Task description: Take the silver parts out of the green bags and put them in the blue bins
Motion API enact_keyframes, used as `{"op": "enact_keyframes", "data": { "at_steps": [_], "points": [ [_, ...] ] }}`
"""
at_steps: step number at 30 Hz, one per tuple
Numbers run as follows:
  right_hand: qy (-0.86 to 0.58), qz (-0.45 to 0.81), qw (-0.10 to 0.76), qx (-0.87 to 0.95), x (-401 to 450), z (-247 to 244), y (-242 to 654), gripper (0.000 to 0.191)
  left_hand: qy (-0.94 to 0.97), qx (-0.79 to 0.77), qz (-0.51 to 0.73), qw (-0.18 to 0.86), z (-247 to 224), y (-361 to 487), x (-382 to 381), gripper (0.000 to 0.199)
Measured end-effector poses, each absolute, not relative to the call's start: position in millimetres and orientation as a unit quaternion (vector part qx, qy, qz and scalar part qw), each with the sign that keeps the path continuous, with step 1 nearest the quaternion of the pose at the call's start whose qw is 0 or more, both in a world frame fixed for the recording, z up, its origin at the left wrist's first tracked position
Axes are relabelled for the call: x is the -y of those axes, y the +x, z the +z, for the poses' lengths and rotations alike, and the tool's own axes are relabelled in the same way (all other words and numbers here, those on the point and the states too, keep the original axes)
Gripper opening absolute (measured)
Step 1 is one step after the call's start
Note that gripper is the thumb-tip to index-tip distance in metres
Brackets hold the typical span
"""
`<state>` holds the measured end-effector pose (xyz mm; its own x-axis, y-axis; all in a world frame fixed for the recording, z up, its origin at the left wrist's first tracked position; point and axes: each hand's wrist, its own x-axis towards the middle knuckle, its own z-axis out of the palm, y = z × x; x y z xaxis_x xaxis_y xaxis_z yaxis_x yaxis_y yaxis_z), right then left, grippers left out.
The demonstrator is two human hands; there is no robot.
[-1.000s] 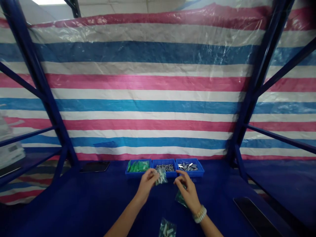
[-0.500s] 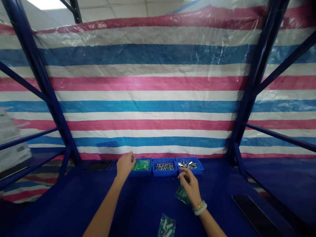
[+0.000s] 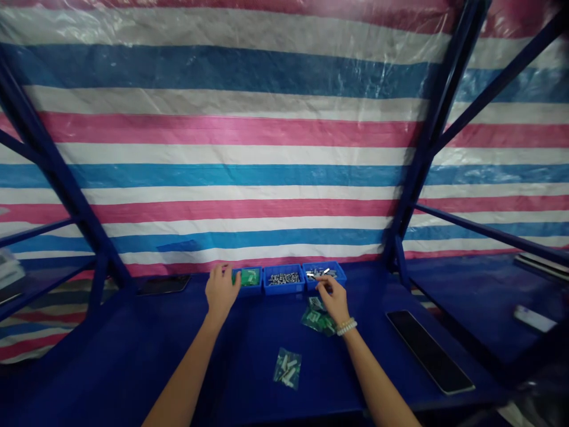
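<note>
In front of the middle bin (image 3: 284,289) a second ago, the left hand (image 3: 223,292) is now at the left bin (image 3: 251,290), thumb and fingers apart, hiding its left end, while the right hand (image 3: 333,298), grip unclear, is by the right bin (image 3: 341,274) beside green packets (image 3: 316,320), a clear packet (image 3: 287,367) and phone (image 3: 430,351) lying nearer on the counter (image 3: 240,356).

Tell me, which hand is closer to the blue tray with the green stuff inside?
Left. The left hand is at that tray, hiding its left end; the right hand is farther right, by the rightmost tray.
</note>
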<state>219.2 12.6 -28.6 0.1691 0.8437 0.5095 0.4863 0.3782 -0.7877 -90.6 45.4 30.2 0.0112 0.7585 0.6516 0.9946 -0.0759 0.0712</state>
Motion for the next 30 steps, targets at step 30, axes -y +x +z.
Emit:
{"op": "enact_keyframes", "data": {
  "at_steps": [30],
  "points": [
    [-0.41, 0.359, 0.468, 0.696, 4.5, -41.0, 170.7, 0.021, -0.674, 0.423, -0.45, -0.406, -34.4, -14.8, 3.3, 0.018]
  ]
}}
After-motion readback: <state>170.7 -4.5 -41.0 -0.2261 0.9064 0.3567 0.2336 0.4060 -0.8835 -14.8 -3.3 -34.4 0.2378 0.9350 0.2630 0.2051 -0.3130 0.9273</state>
